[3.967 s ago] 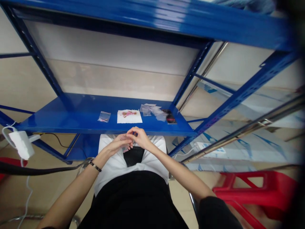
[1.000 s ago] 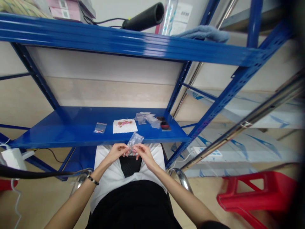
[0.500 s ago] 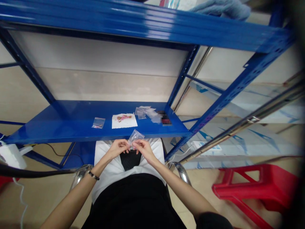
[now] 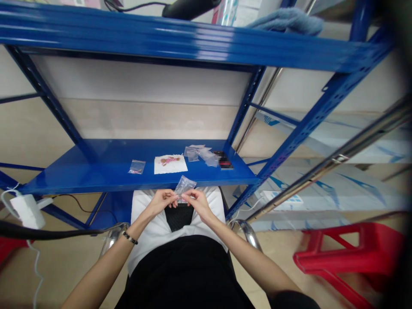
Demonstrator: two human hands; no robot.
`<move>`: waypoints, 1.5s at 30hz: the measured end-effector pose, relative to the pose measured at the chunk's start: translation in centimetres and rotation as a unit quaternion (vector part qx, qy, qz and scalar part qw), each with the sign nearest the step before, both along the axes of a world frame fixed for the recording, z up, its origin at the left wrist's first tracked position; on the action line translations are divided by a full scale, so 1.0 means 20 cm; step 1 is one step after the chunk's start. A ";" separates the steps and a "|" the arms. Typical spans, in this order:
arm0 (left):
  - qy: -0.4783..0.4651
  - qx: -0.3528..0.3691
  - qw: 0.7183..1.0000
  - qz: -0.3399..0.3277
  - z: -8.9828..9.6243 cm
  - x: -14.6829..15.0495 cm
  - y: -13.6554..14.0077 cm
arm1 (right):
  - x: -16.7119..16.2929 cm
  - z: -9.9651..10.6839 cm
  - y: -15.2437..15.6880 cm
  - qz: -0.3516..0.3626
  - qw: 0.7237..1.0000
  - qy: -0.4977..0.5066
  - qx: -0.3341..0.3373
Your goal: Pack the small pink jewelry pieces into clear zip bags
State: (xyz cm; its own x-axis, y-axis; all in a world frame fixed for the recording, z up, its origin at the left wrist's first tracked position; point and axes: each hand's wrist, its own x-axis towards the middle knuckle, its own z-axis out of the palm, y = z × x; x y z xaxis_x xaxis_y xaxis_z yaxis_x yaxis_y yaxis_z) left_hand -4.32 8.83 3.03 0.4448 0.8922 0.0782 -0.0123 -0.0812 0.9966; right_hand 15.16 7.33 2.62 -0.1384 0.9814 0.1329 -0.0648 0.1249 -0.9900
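Between my hands, just over my lap, is a small clear zip bag (image 4: 184, 185) with tiny pinkish bits near its lower end. My left hand (image 4: 164, 201) pinches its left side, and my right hand (image 4: 197, 203) pinches the lower right side. On the blue shelf in front lies a white cloth piece (image 4: 170, 164) bearing a pink and brown figure. Left of it lies another small clear bag (image 4: 137, 167) with small pinkish contents. Several clear bags (image 4: 201, 153) are heaped to the right of the cloth.
A dark flat item (image 4: 224, 160), partly blurred out, lies at the right end of the blue shelf (image 4: 103, 171). Above runs a blue beam (image 4: 144, 38) with a blue towel (image 4: 289, 21) over it. A white plug adapter (image 4: 28, 211) hangs at left; a red stool (image 4: 347, 253) stands at right.
The view has tilted up slightly and shifted, showing more of the upper shelf. Both hands keep their pinch on the zip bag, with only slight finger movement.
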 end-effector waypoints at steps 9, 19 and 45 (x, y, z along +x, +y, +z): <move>0.008 0.014 0.999 0.033 0.00 -0.01 0.03 | 0.02 0.03 0.02 0.047 0.998 0.027 -0.033; 0.024 0.001 1.000 0.006 -0.05 0.01 -0.01 | 0.02 0.01 0.00 0.012 1.000 0.001 -0.018; -0.009 0.078 0.988 0.130 0.02 0.03 0.02 | 0.01 0.01 0.04 0.078 0.995 -0.057 0.015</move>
State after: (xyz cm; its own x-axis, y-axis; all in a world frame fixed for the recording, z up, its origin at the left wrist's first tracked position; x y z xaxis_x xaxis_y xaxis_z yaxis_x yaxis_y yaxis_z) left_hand -3.76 9.28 3.44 0.1984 0.9528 0.2297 0.0109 -0.2365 0.9716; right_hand 15.30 8.10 2.84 -0.3054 0.9424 0.1362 0.0271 0.1516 -0.9881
